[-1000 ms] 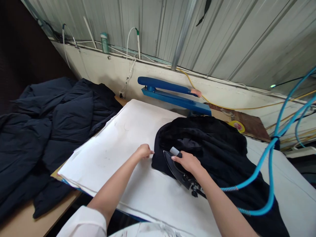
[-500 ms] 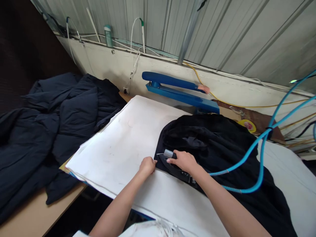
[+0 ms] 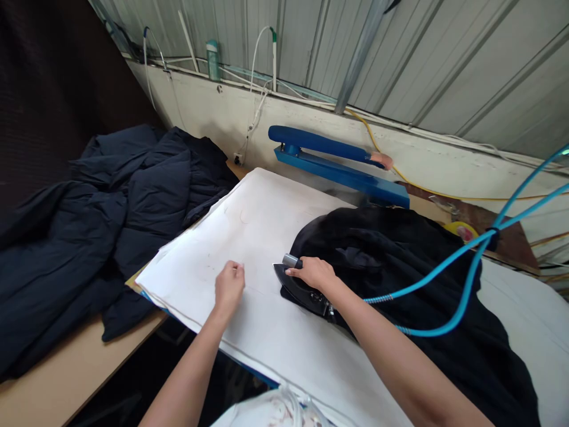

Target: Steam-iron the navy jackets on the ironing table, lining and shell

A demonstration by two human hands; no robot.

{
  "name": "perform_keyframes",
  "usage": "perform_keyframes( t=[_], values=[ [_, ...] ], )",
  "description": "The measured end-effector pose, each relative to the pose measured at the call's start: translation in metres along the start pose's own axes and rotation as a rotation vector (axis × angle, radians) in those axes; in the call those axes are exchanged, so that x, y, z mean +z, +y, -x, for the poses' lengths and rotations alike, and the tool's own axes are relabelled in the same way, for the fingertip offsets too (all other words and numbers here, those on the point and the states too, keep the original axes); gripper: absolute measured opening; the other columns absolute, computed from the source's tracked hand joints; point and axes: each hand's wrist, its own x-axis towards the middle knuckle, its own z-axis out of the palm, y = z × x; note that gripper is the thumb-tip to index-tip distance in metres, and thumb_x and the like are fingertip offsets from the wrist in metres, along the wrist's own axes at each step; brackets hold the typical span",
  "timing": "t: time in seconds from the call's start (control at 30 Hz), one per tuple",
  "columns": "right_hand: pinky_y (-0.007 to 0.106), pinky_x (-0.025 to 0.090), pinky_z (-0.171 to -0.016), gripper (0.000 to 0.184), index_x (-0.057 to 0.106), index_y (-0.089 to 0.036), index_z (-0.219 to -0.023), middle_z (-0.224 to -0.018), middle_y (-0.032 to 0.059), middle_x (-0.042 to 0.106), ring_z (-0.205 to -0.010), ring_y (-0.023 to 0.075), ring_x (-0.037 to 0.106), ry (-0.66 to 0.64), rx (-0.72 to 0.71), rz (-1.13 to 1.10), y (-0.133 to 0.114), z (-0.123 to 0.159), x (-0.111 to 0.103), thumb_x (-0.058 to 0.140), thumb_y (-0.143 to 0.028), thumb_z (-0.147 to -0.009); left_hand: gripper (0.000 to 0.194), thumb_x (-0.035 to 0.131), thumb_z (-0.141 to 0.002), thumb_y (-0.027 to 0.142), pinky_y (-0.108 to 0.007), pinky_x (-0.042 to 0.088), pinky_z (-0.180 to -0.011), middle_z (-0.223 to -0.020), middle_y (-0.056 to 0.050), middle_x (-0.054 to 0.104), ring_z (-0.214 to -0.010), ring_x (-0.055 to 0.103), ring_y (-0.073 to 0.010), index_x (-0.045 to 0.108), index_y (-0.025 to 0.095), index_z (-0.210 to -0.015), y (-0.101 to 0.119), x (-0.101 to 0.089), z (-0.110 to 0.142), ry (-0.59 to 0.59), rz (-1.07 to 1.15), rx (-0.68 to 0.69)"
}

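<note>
My right hand (image 3: 316,274) is wrapped round the handle of a steam iron (image 3: 304,293). Its pointed tip reaches a little past the left edge of a black garment (image 3: 413,261), and its sole rests over the garment's lower left corner. Two light blue hoses (image 3: 444,279) trail from the back of the iron toward the upper right. To the left, my left hand (image 3: 230,287) hovers over the white pressing cloth (image 3: 213,231), apart from the garment. Its fingers are curled closed, and nothing shows in them.
A dark padded garment (image 3: 146,196) lies heaped on a wooden table (image 3: 89,362) at the left. Behind the ironing surface stands a blue sleeve board (image 3: 338,166) against the wall. A yellow roll (image 3: 462,230) lies at the back right, and a bottle (image 3: 213,59) stands on the ledge.
My left hand has let go of the garment's corner and moved left and up. My right hand has slid the iron forward to the left, its tip now past the garment's edge.
</note>
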Motion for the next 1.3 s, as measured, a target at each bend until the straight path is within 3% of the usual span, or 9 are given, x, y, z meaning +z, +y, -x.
perform_keyframes(
  t=[0.07, 0.17, 0.3, 0.57, 0.73, 0.9, 1.03, 1.17, 1.3],
  values=[
    [0.036, 0.042, -0.072, 0.058, 0.061, -0.024, -0.092, -0.101, 0.0081, 0.063, -0.094, 0.0282, 0.056, 0.021, -0.002, 0.013, -0.007, 0.003, 0.005, 0.042, -0.072, -0.065, 0.018, 0.038, -0.081, 0.035, -0.022, 0.037, -0.056, -0.049, 0.004, 0.054, -0.052, 0.054, -0.0128, 0.048, 0.022, -0.074, -0.001, -0.014, -0.004, 0.068, 0.1, -0.019],
    [0.036, 0.042, -0.072, 0.057, 0.061, -0.024, -0.092, -0.101, 0.0086, 0.063, -0.094, 0.0287, 0.056, 0.047, -0.002, 0.026, -0.014, 0.005, 0.005, 0.042, -0.07, -0.066, 0.017, 0.038, -0.08, 0.036, -0.021, 0.037, -0.054, -0.045, 0.006, 0.051, -0.046, 0.051, -0.0114, 0.045, 0.022, -0.072, 0.005, -0.017, -0.003, 0.065, 0.201, 0.002],
    [0.036, 0.042, -0.074, 0.057, 0.06, -0.024, -0.095, -0.104, 0.008, 0.061, -0.097, 0.0284, 0.055, 0.009, 0.032, 0.001, -0.007, 0.008, -0.001, 0.044, -0.07, -0.065, 0.018, 0.037, -0.08, 0.035, -0.02, 0.036, -0.053, -0.046, 0.006, 0.051, -0.045, 0.05, -0.0105, 0.045, 0.022, -0.07, 0.015, -0.001, 0.0, 0.019, 0.218, 0.051],
    [0.038, 0.044, -0.071, 0.059, 0.058, -0.021, -0.099, -0.102, 0.0109, 0.062, -0.094, 0.0302, 0.057, 0.081, 0.277, -0.048, 0.045, 0.022, 0.006, 0.039, -0.068, -0.07, 0.019, 0.037, -0.082, 0.032, -0.02, 0.035, -0.058, -0.064, 0.002, 0.06, -0.06, 0.054, -0.0109, 0.05, 0.021, -0.074, 0.033, 0.041, 0.0, -0.088, 0.094, 0.17],
    [0.039, 0.043, -0.072, 0.061, 0.058, -0.019, -0.102, -0.104, 0.0132, 0.061, -0.096, 0.0313, 0.056, 0.088, 0.333, -0.06, 0.064, 0.035, 0.008, 0.04, -0.068, -0.07, 0.019, 0.038, -0.084, 0.03, -0.02, 0.034, -0.06, -0.071, 0.001, 0.062, -0.065, 0.054, -0.0115, 0.053, 0.022, -0.076, 0.061, 0.047, -0.002, -0.133, 0.019, 0.288],
    [0.036, 0.043, -0.072, 0.058, 0.06, -0.02, -0.098, -0.104, 0.0115, 0.061, -0.094, 0.0293, 0.057, 0.038, 0.304, -0.068, 0.08, 0.059, 0.007, 0.044, -0.067, -0.067, 0.019, 0.039, -0.084, 0.033, -0.023, 0.036, -0.065, -0.08, -0.002, 0.062, -0.075, 0.056, -0.0144, 0.053, 0.023, -0.092, 0.076, 0.052, -0.001, -0.183, -0.099, 0.328],
    [0.035, 0.042, -0.07, 0.057, 0.06, -0.023, -0.097, -0.102, 0.0094, 0.062, -0.092, 0.0288, 0.057, 0.028, 0.198, -0.051, 0.089, 0.076, 0.014, 0.045, -0.068, -0.065, 0.039, 0.054, -0.075, 0.033, -0.028, 0.037, -0.073, -0.095, -0.008, 0.056, -0.088, 0.054, -0.0204, 0.046, 0.024, -0.113, 0.08, 0.07, 0.002, -0.318, -0.252, 0.337],
    [0.034, 0.042, -0.07, 0.059, 0.059, -0.024, -0.1, -0.101, 0.0094, 0.063, -0.091, 0.0287, 0.058, 0.005, 0.093, -0.019, 0.095, 0.082, 0.023, 0.045, -0.069, -0.065, 0.031, 0.058, -0.072, 0.025, -0.03, 0.035, -0.086, -0.118, -0.007, 0.042, -0.108, 0.042, -0.0226, 0.055, 0.029, -0.103, 0.094, 0.089, -0.006, -0.311, -0.27, 0.485],
    [0.035, 0.042, -0.07, 0.056, 0.059, -0.025, -0.099, -0.1, 0.0091, 0.064, -0.092, 0.0288, 0.058, 0.03, 0.12, -0.015, 0.097, 0.079, 0.025, 0.044, -0.067, -0.067, 0.046, 0.071, -0.057, 0.031, -0.041, 0.032, -0.091, -0.127, -0.002, 0.034, -0.115, 0.031, -0.0294, 0.058, 0.037, -0.101, 0.101, 0.099, -0.02, -0.533, -0.383, 0.556]
  ],
)
